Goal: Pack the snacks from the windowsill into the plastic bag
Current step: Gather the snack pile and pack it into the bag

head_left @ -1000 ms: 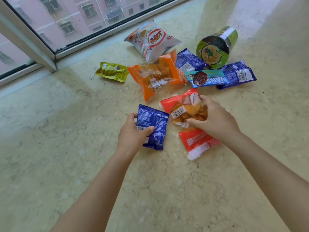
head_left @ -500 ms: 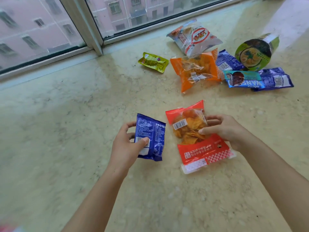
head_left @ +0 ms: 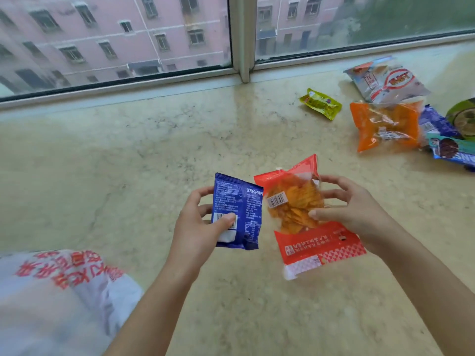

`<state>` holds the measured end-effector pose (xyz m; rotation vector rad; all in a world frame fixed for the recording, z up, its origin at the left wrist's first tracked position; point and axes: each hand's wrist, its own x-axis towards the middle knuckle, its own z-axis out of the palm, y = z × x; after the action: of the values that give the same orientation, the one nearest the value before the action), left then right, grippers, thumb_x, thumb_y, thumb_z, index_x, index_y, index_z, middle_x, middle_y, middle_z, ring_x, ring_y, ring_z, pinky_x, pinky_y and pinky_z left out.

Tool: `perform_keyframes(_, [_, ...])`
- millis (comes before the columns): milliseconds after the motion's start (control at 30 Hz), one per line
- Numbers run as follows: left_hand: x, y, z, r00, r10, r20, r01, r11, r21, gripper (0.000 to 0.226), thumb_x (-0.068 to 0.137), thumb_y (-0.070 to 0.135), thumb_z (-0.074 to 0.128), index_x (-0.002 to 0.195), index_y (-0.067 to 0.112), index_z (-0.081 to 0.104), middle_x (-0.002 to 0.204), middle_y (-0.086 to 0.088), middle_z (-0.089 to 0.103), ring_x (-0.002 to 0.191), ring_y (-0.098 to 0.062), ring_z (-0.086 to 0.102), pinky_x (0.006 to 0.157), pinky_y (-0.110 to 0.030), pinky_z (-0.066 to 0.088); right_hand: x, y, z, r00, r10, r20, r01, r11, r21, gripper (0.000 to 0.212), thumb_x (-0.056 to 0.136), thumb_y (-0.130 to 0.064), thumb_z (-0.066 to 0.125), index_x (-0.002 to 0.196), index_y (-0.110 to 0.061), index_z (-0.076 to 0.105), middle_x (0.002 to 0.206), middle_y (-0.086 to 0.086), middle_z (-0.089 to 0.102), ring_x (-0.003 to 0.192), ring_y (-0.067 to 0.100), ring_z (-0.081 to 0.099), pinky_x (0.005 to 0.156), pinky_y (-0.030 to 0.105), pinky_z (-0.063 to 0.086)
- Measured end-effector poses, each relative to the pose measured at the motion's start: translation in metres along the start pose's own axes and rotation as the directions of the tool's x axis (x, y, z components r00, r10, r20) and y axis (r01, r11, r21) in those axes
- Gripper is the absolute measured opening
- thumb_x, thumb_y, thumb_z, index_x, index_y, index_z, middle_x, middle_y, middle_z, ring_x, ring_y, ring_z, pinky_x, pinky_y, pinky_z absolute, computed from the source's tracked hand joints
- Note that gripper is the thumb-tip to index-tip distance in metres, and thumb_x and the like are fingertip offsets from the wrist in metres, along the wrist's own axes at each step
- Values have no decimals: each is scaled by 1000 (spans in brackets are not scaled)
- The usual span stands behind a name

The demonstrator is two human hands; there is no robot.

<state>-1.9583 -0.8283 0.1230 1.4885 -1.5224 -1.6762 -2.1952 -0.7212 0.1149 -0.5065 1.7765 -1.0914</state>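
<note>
Between the hands, two snacks are held: a small blue foil packet [head_left: 237, 211] is pinched by the left hand [head_left: 198, 227], a red-and-clear crisp bag [head_left: 303, 214] gripped by the right hand [head_left: 352, 214]. Left of the left hand, the white plastic bag with red print [head_left: 59, 299] lies slumped; either packet could be dropped beside its unseen mouth.

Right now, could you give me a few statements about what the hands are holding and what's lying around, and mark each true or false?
1. The left hand holds a blue packet. True.
2. The right hand is empty. False: it grips a red chip bag.
3. The white plastic bag lies at lower left. True.
4. The small yellow-green packet is inside the plastic bag. False: it lies on the windowsill by the window.
</note>
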Motion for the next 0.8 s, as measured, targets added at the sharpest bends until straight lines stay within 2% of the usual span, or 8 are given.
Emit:
perform_keyframes(233, [-44, 34, -105, 989, 105, -106, -112, 992, -59, 51, 80, 3, 74, 118, 31, 54, 98, 0, 73, 78, -19, 73, 66, -35, 60, -48, -62, 90, 974, -200, 111, 201, 980, -3, 75, 69, 24, 66, 124, -26, 56, 111, 7, 64, 83, 24, 69, 72, 47, 56])
perform_keyframes(400, [-93, 47, -189, 968, 167, -189, -183, 980, -76, 50, 81, 6, 73, 116, 35, 53, 98, 2, 74, 81, -20, 73, 69, -41, 59, -89, -97, 159, 933, -280, 227, 273, 960, 59, 76, 67, 23, 67, 120, -31, 58, 111, 6, 67, 90, 29, 70, 69, 43, 58])
perform_keyframes(467, [-116, 45, -222, 961, 181, -209, -199, 978, -68, 50, 82, 7, 72, 117, 36, 52, 98, 5, 74, 82, -19, 73, 71, -42, 58, -106, -109, 186, 914, -290, 283, 273, 957, 99, 77, 60, 15, 74, 120, -31, 59, 111, 7, 68, 91, 30, 70, 68, 43, 59])
perform_keyframes(567, [-147, 36, -270, 954, 154, -258, -180, 980, -81, 52, 81, 6, 71, 119, 37, 53, 99, 4, 75, 84, -21, 73, 75, -44, 57, -132, -126, 228, 889, -273, 366, 228, 960, 162, 83, 41, -13, 91, 117, -33, 62, 109, 6, 68, 89, 28, 71, 61, 39, 59])
perform_keyframes(600, [-156, 30, -286, 951, 135, -278, -168, 981, -95, 53, 81, 6, 71, 120, 37, 53, 99, 2, 75, 85, -23, 73, 76, -44, 57, -139, -130, 241, 883, -276, 381, 229, 959, 165, 81, 41, -14, 91, 115, -33, 63, 109, 7, 68, 89, 27, 71, 59, 37, 58])
perform_keyframes(667, [-171, 19, -318, 944, 85, -319, -131, 983, -127, 54, 80, 7, 71, 121, 37, 54, 97, -2, 75, 85, -24, 73, 74, -43, 57, -153, -137, 267, 875, -278, 396, 231, 959, 162, 73, 49, -4, 80, 113, -34, 62, 110, 7, 67, 87, 25, 72, 57, 36, 58])
perform_keyframes(800, [-194, -8, -371, 939, -46, -340, -15, 985, -173, 56, 80, 1, 69, 124, 33, 56, 87, -9, 76, 75, -25, 73, 61, -30, 59, -179, -140, 314, 869, -281, 406, 243, 959, 144, 76, 51, -1, 74, 118, -32, 58, 112, 8, 65, 87, 27, 72, 60, 41, 58])
